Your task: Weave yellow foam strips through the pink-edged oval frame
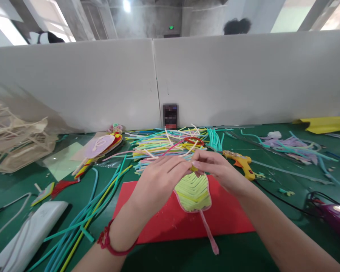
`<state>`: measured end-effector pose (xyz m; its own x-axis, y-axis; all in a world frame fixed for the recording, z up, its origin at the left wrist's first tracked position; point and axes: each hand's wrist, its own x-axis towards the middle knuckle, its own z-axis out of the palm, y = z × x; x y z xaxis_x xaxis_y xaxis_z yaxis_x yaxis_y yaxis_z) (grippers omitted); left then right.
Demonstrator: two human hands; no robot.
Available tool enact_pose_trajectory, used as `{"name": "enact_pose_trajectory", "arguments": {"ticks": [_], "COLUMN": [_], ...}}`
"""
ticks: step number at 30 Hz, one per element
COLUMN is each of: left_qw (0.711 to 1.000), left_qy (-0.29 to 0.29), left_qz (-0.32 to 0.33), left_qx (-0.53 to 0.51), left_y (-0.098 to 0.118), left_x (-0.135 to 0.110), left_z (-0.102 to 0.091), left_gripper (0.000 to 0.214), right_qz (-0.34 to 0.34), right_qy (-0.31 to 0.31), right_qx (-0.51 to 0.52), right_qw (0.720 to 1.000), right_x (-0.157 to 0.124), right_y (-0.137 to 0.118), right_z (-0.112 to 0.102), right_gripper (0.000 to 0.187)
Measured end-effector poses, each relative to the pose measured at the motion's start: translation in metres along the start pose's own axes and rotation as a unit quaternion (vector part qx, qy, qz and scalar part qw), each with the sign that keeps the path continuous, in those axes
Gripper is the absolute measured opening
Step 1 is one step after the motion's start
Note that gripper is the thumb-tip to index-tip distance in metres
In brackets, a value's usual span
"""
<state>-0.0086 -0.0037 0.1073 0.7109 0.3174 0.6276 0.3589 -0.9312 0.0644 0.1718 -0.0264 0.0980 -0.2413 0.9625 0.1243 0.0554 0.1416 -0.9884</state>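
Note:
A small woven fan (193, 192), yellow-green with a pink rim and a pink twisted handle, lies on a red sheet (170, 219). My left hand (158, 181) rests on the fan's left side, fingers curled toward its top. My right hand (212, 168) pinches the fan's top tip between thumb and fingers. Both hands meet at that tip. A red cord bracelet circles my left wrist.
A heap of coloured strips (164, 145) lies behind the hands. A yellow glue gun (242, 163) sits to the right, a purple tool (331, 213) farther right. Long teal and yellow strips (85, 223) run left, beside a white case (31, 234). A white partition (158, 83) stands behind.

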Motion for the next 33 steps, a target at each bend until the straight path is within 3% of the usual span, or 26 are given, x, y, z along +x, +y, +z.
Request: {"name": "enact_pose_trajectory", "arguments": {"ticks": [5,15,22,33], "left_qw": [1.000,0.993,0.987,0.985], "left_qy": [-0.007,-0.089,-0.137,-0.139], "left_qz": [0.002,-0.018,0.004,0.024], "left_qx": [0.026,0.078,0.088,0.104], "left_y": [0.004,0.009,0.007,0.008], "left_x": [0.000,0.002,0.003,0.004], "left_z": [-0.004,-0.010,-0.012,-0.013], "left_gripper": [0.013,0.022,0.019,0.023], "right_qz": [-0.002,-0.001,0.012,0.013], "right_qy": [-0.008,-0.016,-0.029,-0.030], "right_qx": [-0.006,-0.028,-0.033,-0.020], "right_qw": [1.000,0.999,0.999,0.999], "right_x": [-0.001,-0.001,-0.001,-0.001], "right_y": [-0.002,-0.001,-0.002,-0.001], "right_z": [0.001,0.001,0.000,-0.001], "right_gripper": [0.016,0.018,0.018,0.018]}}
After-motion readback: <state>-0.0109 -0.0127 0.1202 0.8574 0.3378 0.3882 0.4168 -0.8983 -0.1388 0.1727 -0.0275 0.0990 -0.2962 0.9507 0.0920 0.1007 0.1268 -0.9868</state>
